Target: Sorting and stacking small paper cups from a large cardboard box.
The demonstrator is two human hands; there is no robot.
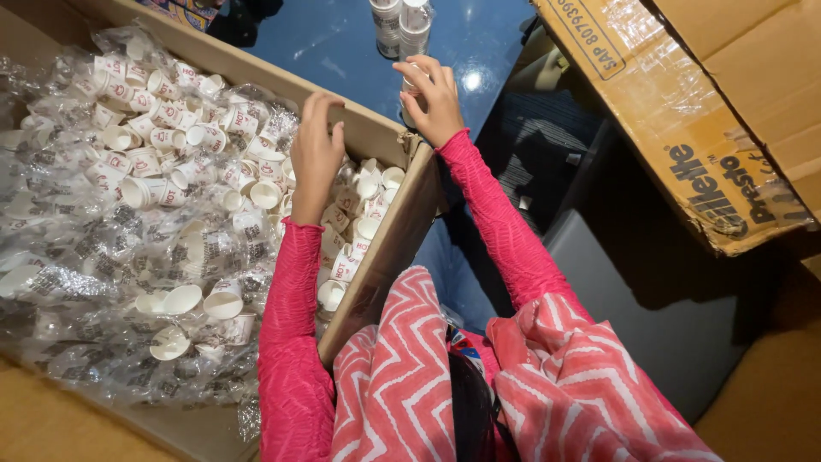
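Note:
A big open cardboard box (pixel 389 257) at my left is filled with several clear plastic bags of small white paper cups (pixel 162 192). My left hand (pixel 315 154) rests with curled fingers on the box's far rim, above the loose cups near that corner. My right hand (pixel 434 101) reaches past the box corner over a dark blue table (pixel 333 43) and closes its fingers around a small clear bottle with a white cap (pixel 413 81). Both arms wear pink sleeves.
Two more small clear bottles (pixel 400 24) stand farther back on the blue table. A second large cardboard box (pixel 710 111) with taped flaps lies at the upper right. A grey surface (pixel 650 299) sits below it, and a red-and-white zigzag cloth (pixel 402 376) covers my lap.

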